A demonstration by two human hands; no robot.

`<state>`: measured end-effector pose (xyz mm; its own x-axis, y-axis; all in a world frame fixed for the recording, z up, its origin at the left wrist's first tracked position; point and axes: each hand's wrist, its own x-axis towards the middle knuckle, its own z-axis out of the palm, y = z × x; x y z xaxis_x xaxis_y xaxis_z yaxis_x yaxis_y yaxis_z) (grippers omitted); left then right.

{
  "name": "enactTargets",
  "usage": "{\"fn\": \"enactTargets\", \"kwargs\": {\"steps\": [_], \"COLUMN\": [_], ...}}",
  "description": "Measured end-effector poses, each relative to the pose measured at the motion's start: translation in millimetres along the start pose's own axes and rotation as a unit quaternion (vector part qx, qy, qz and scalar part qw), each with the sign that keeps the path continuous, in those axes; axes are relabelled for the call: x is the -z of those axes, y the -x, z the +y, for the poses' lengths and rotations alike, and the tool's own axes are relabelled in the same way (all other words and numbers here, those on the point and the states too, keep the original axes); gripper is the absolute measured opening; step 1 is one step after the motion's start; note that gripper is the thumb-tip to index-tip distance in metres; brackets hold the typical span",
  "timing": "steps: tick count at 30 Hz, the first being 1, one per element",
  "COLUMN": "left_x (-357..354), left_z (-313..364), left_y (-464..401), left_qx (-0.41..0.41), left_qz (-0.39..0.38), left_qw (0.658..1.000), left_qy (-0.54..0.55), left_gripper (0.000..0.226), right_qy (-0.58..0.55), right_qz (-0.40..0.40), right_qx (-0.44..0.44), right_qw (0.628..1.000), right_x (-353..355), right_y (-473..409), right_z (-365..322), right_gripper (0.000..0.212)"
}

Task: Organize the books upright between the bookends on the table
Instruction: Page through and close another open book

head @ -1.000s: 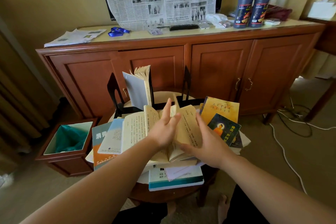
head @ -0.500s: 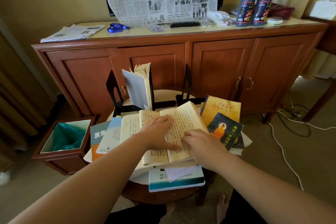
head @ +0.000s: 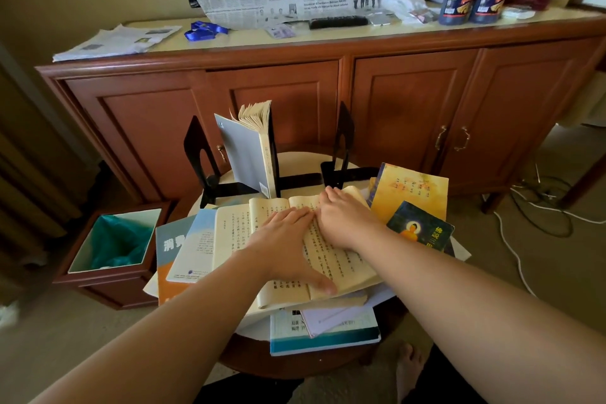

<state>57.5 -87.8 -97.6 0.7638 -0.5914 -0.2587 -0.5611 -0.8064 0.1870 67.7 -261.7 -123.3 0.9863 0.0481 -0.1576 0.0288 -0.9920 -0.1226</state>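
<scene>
Both hands flat on open book, cluttered round table.

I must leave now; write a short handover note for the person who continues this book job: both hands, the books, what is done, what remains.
Left hand: flat, palm down on the open book, thumb at its near edge; no grip closed.
Right hand: flat on the same book's right-hand page, holding nothing.
Done: one grey book stands between the left bookend and the right bookend, pages fanned at the top.
Left: close the open book and stand it up; then the yellow book, the dark book with an orange figure, the books at left and the teal-edged book below.
</scene>
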Motion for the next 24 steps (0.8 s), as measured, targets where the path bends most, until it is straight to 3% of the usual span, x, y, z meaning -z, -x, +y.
{"fn": "enactTargets", "kwargs": {"steps": [6, 10, 13, 19, 24], "left_x": [-3, -4, -4, -5, -4], "left_z": [-1, 1, 2, 1, 0], "left_y": [1, 1, 2, 0, 0], "left_qx": [0.008, 0.008, 0.007, -0.001, -0.010], "left_qz": [-0.006, 0.000, 0.000, 0.000, 0.000], "left_qw": [1.000, 1.000, 1.000, 1.000, 1.000], "left_qy": [0.000, 0.002, 0.000, -0.015, -0.017], "left_gripper": [0.153, 0.152, 0.152, 0.152, 0.150], "right_qy": [0.027, 0.037, 0.051, 0.065, 0.009], "right_qz": [-0.002, 0.042, 0.017, -0.008, 0.006], "right_qx": [0.021, 0.044, 0.070, 0.105, 0.050], "right_qw": [0.999, 0.997, 0.996, 0.992, 0.999], "right_x": [-7, -18, -20, -13, -8], "right_y": [61, 119, 140, 94, 38], "right_z": [11, 16, 13, 6, 5], "right_gripper": [0.064, 0.062, 0.063, 0.067, 0.062]}}
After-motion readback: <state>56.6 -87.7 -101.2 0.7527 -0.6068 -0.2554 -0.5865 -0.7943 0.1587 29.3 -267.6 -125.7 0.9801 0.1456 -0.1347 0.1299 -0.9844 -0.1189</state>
